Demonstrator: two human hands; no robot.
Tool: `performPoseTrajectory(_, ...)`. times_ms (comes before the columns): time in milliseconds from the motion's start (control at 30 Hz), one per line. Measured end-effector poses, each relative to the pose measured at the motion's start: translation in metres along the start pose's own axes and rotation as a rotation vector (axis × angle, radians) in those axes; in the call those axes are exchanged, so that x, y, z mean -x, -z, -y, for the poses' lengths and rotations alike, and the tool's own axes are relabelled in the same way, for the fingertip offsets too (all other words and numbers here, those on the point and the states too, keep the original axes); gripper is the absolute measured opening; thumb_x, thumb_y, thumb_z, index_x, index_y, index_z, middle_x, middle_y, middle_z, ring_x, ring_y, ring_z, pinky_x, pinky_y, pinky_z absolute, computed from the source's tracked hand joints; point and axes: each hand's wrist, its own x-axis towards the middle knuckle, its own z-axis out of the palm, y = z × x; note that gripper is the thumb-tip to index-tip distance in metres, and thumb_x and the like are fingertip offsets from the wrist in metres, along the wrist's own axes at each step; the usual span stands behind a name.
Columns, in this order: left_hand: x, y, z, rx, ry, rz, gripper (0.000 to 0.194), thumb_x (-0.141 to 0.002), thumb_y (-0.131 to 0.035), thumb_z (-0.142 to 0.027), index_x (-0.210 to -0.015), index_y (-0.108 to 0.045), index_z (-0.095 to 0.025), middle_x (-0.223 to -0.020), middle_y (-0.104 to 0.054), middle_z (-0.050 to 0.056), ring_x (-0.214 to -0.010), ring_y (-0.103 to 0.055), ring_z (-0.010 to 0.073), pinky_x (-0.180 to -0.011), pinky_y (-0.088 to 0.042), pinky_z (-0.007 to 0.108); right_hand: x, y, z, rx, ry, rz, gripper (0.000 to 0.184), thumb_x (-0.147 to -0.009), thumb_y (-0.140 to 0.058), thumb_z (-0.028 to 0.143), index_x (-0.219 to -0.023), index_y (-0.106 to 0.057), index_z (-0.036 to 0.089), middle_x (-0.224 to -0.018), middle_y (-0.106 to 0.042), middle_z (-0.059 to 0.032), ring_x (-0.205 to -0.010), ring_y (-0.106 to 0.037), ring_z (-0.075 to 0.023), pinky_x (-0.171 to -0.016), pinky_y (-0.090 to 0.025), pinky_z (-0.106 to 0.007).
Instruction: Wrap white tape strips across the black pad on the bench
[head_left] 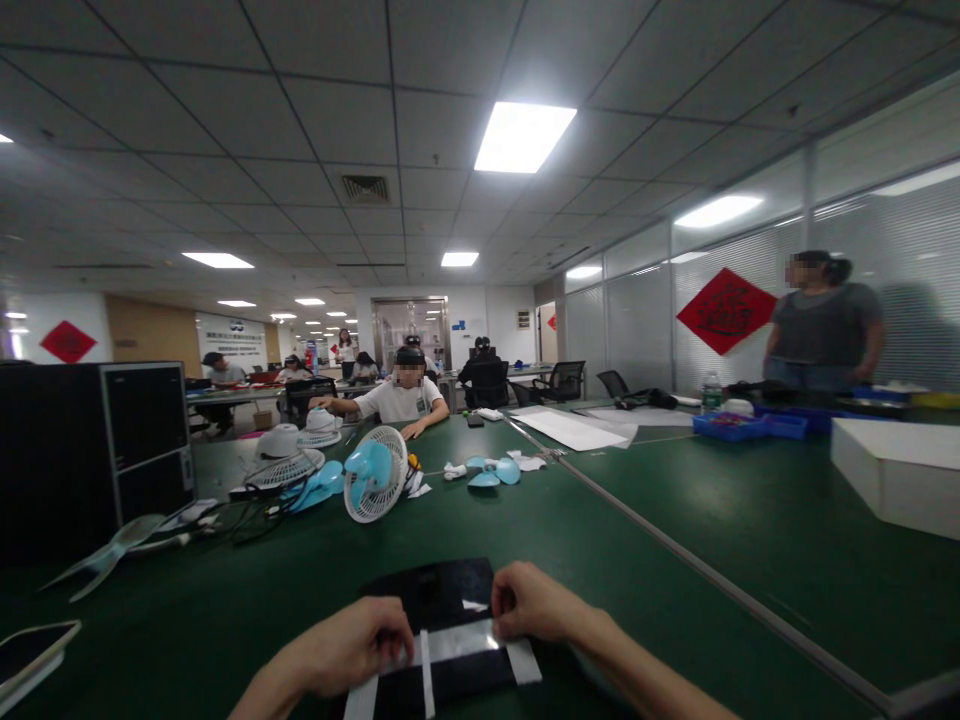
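Observation:
On the green table in front of me lies a flat black panel (pixel 442 585) with several whitish strips across it, tape-like in look. One wide shiny strip (pixel 457 640) runs sideways over the panel. My left hand (pixel 364 645) has its fingers curled down at the left end of that strip. At its right end, my right hand (pixel 536 605) pinches with thumb and forefinger. A narrow white strip (pixel 427 675) crosses the wide one near my left fingers. Another short strip (pixel 523 662) sits at the panel's right side, below my right hand.
Ahead on the green table (pixel 630 540) are a white fan cage with blue blades (pixel 375 475), a loose blue fan blade (pixel 491 473) and cables. A black computer case (pixel 56 455) stands left; a white box (pixel 900 475) is right. A person (pixel 405 395) sits opposite.

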Motion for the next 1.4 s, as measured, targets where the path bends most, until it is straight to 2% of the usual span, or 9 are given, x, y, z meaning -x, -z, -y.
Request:
performPoseTrajectory(133, -0.004, -0.004, -0.002, 0.022, 0.008, -0.016, 0.029, -0.074, -0.048, -0.013, -0.093, -0.068, -0.022, -0.095, -0.063, 0.000, -0.078, -0.056, 0.0121, -0.067, -0.041, 0.020, 0.002, 0.000, 0.008, 0.145, 0.058, -0.042, 0.023, -0.062, -0.069, 0.020, -0.085, -0.069, 0.016, -0.076, -0.065, 0.0009, -0.064, -0.055, -0.0113, -0.051, -0.036, -0.019)
performPoseTrajectory(267, -0.004, -0.002, -0.004, 0.013, -0.045, -0.005, 0.028, -0.076, -0.051, -0.018, -0.096, -0.069, -0.026, -0.096, -0.061, -0.001, -0.085, -0.055, 0.0138, -0.073, -0.040, 0.021, 0.005, -0.015, 0.025, 0.278, 0.331, -0.093, 0.025, -0.070, -0.059, 0.013, -0.091, -0.070, 0.017, -0.087, -0.066, -0.0029, -0.075, -0.057, -0.0135, -0.066, -0.042, -0.021)
performPoseTrajectory(400, -0.003, 0.000, -0.005, 0.027, -0.040, 0.017, 0.027, -0.078, -0.052, -0.025, -0.098, -0.070, -0.028, -0.097, -0.059, 0.000, -0.087, -0.054, 0.0149, -0.075, -0.039, 0.022, 0.005, -0.041, 0.042, 0.330, 0.573, -0.068, 0.031, -0.078, -0.047, 0.009, -0.099, -0.068, 0.017, -0.100, -0.064, -0.0057, -0.090, -0.056, -0.0153, -0.081, -0.042, -0.023)
performPoseTrajectory(533, -0.003, 0.001, -0.007, 0.044, -0.060, 0.022, 0.027, -0.081, -0.052, -0.028, -0.101, -0.070, -0.030, -0.097, -0.058, 0.000, -0.088, -0.054, 0.0153, -0.076, -0.039, 0.022, 0.000, -0.060, 0.044, 0.438, 0.607, -0.105, 0.027, -0.081, -0.045, 0.010, -0.093, -0.068, 0.017, -0.100, -0.064, -0.0054, -0.090, -0.054, -0.0159, -0.083, -0.041, -0.024)
performPoseTrajectory(667, -0.002, 0.002, -0.008, 0.046, -0.055, 0.030, 0.026, -0.082, -0.052, -0.031, -0.100, -0.070, -0.030, -0.095, -0.058, 0.000, -0.088, -0.054, 0.0156, -0.076, -0.038, 0.023, -0.006, -0.070, 0.034, 0.562, 0.659, -0.127, 0.023, -0.082, -0.050, 0.017, -0.098, -0.066, 0.020, -0.101, -0.064, -0.0049, -0.090, -0.053, -0.0170, -0.082, -0.040, -0.026)
performPoseTrajectory(933, -0.004, -0.001, -0.005, 0.029, -0.028, -0.003, 0.026, -0.081, -0.053, -0.035, -0.100, -0.070, -0.029, -0.093, -0.058, 0.000, -0.084, -0.054, 0.0152, -0.073, -0.038, 0.023, -0.015, -0.089, 0.012, 0.769, 0.827, -0.208, 0.017, -0.087, -0.053, 0.033, -0.097, -0.062, 0.023, -0.102, -0.065, -0.0006, -0.085, -0.052, -0.0164, -0.069, -0.040, -0.027)
performPoseTrajectory(1067, -0.006, -0.003, -0.008, 0.022, 0.000, -0.014, 0.027, -0.077, -0.053, -0.025, -0.096, -0.071, -0.026, -0.089, -0.060, 0.000, -0.081, -0.054, 0.0145, -0.071, -0.038, 0.022, -0.013, -0.088, 0.014, 0.815, 0.916, -0.246, 0.016, -0.090, -0.050, 0.032, -0.096, -0.060, 0.021, -0.099, -0.065, 0.0011, -0.085, -0.053, -0.0147, -0.070, -0.039, -0.027)
performPoseTrajectory(1200, -0.007, -0.006, -0.006, 0.048, 0.046, -0.029, 0.038, -0.065, -0.053, -0.014, -0.096, -0.071, -0.026, -0.089, -0.058, -0.001, -0.076, -0.052, 0.0129, -0.063, -0.037, 0.020, -0.007, -0.083, 0.019, 0.861, 0.959, -0.266, 0.016, -0.091, -0.050, 0.032, -0.098, -0.059, 0.021, -0.098, -0.066, 0.0005, -0.085, -0.054, -0.0147, -0.069, -0.038, -0.028)
performPoseTrajectory(1400, -0.008, -0.008, -0.003, 0.071, 0.089, -0.039, 0.043, -0.059, -0.051, -0.011, -0.095, -0.070, -0.025, -0.090, -0.057, -0.002, -0.074, -0.051, 0.0123, -0.061, -0.036, 0.020, -0.004, -0.081, 0.015, 0.841, 1.004, -0.222, 0.019, -0.094, -0.044, 0.031, -0.099, -0.060, 0.022, -0.095, -0.067, 0.0004, -0.087, -0.055, -0.0146, -0.070, -0.038, -0.027)
